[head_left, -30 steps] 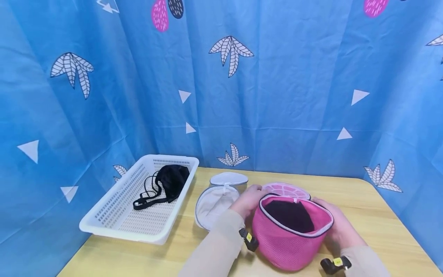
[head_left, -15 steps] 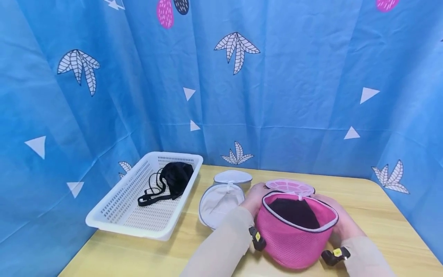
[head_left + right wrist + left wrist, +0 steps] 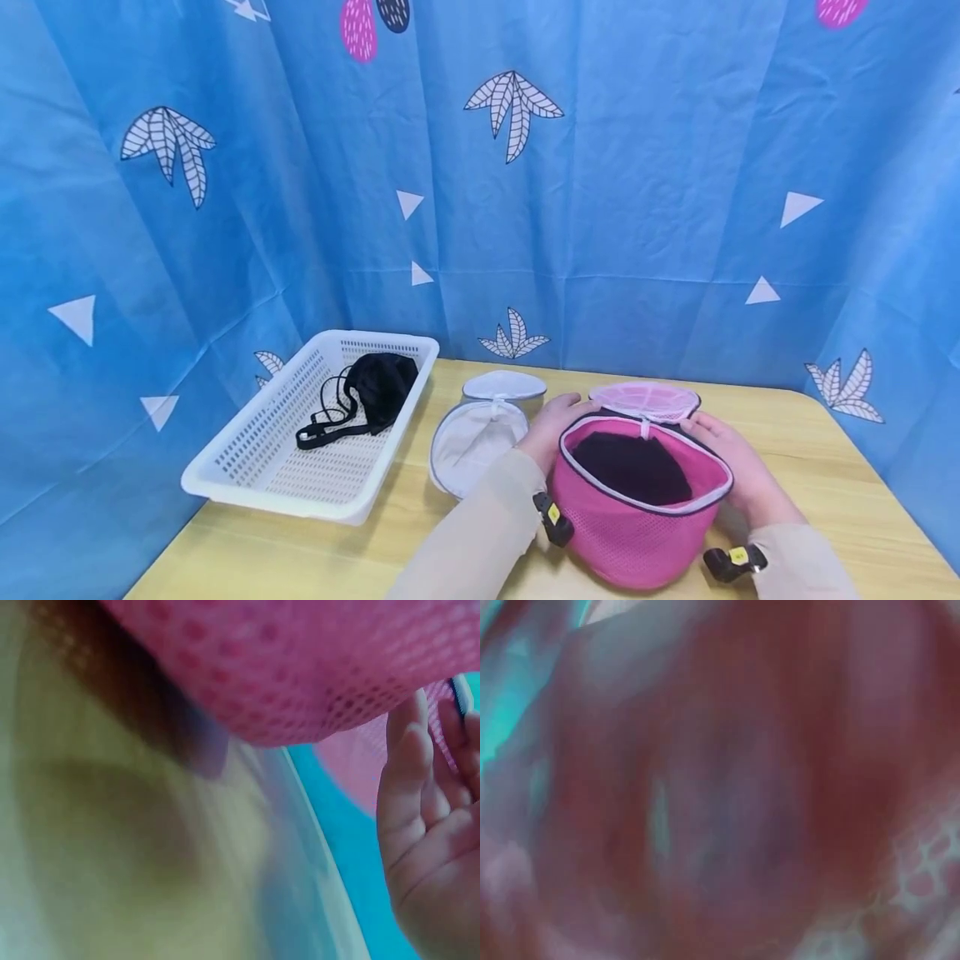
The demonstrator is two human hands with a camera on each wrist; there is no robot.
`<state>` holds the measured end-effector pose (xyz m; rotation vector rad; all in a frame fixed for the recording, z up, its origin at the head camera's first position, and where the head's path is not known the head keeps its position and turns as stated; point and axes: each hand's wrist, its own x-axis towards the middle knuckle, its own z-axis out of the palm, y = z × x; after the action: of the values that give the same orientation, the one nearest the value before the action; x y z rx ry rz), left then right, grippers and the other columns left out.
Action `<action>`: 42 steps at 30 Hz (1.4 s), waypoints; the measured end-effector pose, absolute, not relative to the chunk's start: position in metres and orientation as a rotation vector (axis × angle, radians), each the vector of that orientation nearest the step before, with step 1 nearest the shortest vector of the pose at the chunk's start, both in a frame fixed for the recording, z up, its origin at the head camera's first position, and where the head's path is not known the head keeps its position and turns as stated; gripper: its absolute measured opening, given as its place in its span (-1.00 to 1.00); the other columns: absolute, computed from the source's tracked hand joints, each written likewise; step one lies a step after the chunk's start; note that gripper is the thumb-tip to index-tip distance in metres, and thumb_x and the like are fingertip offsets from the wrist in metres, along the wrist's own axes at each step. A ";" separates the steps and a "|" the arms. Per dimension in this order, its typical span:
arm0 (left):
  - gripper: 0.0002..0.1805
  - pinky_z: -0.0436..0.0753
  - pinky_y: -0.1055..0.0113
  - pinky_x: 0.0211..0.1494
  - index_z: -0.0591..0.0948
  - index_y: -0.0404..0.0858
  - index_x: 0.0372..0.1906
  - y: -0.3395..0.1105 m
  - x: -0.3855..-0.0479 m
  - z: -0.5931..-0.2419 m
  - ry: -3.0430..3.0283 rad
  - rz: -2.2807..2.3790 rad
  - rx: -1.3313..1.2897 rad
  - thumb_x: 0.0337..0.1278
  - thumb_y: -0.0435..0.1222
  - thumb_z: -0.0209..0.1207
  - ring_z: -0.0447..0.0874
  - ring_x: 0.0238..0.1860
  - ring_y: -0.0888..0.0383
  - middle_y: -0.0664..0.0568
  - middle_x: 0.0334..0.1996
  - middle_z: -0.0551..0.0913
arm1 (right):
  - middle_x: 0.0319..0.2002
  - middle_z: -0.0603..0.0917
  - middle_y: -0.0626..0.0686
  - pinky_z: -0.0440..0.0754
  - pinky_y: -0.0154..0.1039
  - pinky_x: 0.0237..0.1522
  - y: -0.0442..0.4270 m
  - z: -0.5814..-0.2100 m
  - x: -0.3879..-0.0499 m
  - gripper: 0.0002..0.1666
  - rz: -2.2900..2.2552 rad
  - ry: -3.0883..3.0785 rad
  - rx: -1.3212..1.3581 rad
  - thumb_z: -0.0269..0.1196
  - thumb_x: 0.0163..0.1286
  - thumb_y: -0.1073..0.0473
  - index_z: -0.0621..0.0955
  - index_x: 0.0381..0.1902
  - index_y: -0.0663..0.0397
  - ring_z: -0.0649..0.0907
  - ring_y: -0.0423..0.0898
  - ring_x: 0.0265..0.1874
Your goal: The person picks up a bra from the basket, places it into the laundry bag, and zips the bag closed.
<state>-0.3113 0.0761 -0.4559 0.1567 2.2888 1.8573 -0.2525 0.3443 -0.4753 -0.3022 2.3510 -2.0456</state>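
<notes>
A pink mesh bag (image 3: pixel 637 533) stands unzipped in the head view, with a black cloth item (image 3: pixel 633 468) inside. Its round lid (image 3: pixel 648 398) is folded back behind the opening. The left hand (image 3: pixel 546 429) lies along the bag's left rear side, fingers reaching to the lid's left edge; its wrist view is too blurred for detail. At the right rear, the right hand (image 3: pixel 731 462) touches the lid's edge near the rim. In the right wrist view, this hand (image 3: pixel 439 832) has extended, slightly bent fingers beside the pink mesh (image 3: pixel 300 675).
On the left, a white perforated basket (image 3: pixel 273 500) holds a black item with straps (image 3: pixel 382 390). A white bag with its round lid raised (image 3: pixel 480 442) stands just left of the pink bag. Blue patterned curtain (image 3: pixel 637 208) surrounds the wooden table (image 3: pixel 810 467).
The pink lid has shifted to the right and its tilt has changed. Fingers of the right hand have come up to its right edge. The bag's body stays almost in place.
</notes>
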 end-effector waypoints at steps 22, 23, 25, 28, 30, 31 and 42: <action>-0.55 0.58 0.31 0.09 0.55 -0.24 0.25 0.024 -0.298 -0.429 1.950 1.954 0.599 0.28 -0.37 0.29 0.69 -0.06 0.15 -0.01 -0.10 0.73 | -0.24 0.75 0.07 0.70 -0.21 -0.29 0.322 -0.433 -0.232 -0.73 -1.658 2.743 -0.659 0.05 0.62 0.22 0.66 -0.06 0.25 0.71 -0.11 -0.30; -0.56 0.58 0.31 0.09 0.55 -0.24 0.24 0.023 -0.296 -0.426 1.968 1.940 0.627 0.28 -0.38 0.29 0.68 -0.06 0.15 0.00 -0.10 0.72 | -0.25 0.74 0.07 0.70 -0.20 -0.30 0.321 -0.431 -0.231 -0.74 -1.650 2.750 -0.674 0.06 0.61 0.23 0.66 -0.07 0.24 0.70 -0.10 -0.31; -0.59 0.58 0.29 0.08 0.56 -0.21 0.20 0.020 -0.294 -0.422 2.018 1.897 0.675 0.27 -0.36 0.31 0.68 -0.06 0.16 0.02 -0.11 0.72 | -0.28 0.74 0.05 0.70 -0.21 -0.31 0.320 -0.427 -0.230 -0.75 -1.626 2.765 -0.699 0.07 0.60 0.24 0.67 -0.07 0.22 0.70 -0.10 -0.32; -0.65 0.58 0.27 0.08 0.59 -0.17 0.14 0.018 -0.291 -0.416 2.105 1.828 0.727 0.29 -0.30 0.31 0.67 -0.06 0.17 0.06 -0.12 0.72 | -0.32 0.74 0.01 0.69 -0.21 -0.32 0.319 -0.422 -0.228 -0.76 -1.584 2.802 -0.712 0.08 0.59 0.25 0.69 -0.09 0.19 0.70 -0.11 -0.34; -0.67 0.57 0.27 0.08 0.60 -0.13 0.13 0.017 -0.289 -0.413 2.166 1.781 0.736 0.31 -0.25 0.30 0.66 -0.07 0.20 0.10 -0.13 0.71 | -0.35 0.73 -0.04 0.68 -0.22 -0.31 0.319 -0.420 -0.226 -0.76 -1.545 2.834 -0.699 0.09 0.59 0.24 0.71 -0.11 0.16 0.70 -0.13 -0.37; -0.69 0.56 0.27 0.09 0.60 -0.11 0.12 0.017 -0.288 -0.412 2.187 1.766 0.738 0.32 -0.24 0.29 0.66 -0.07 0.21 0.12 -0.13 0.70 | -0.37 0.73 -0.05 0.67 -0.23 -0.31 0.319 -0.419 -0.225 -0.76 -1.522 2.851 -0.690 0.10 0.59 0.23 0.71 -0.13 0.14 0.69 -0.13 -0.39; -0.62 0.52 0.21 0.19 0.57 0.11 0.22 0.018 -0.270 -0.403 2.385 1.694 0.777 0.35 -0.18 0.26 0.61 0.01 0.30 0.29 -0.04 0.67 | -0.29 0.73 -0.19 0.57 -0.38 -0.17 0.320 -0.412 -0.219 -0.83 -1.304 3.096 -0.620 0.23 0.51 0.20 0.77 -0.18 -0.11 0.65 -0.28 -0.25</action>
<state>-0.2698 0.0184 -0.4035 0.7767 2.3849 1.6937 -0.2189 0.3197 -0.4122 -0.6203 3.0956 -1.3040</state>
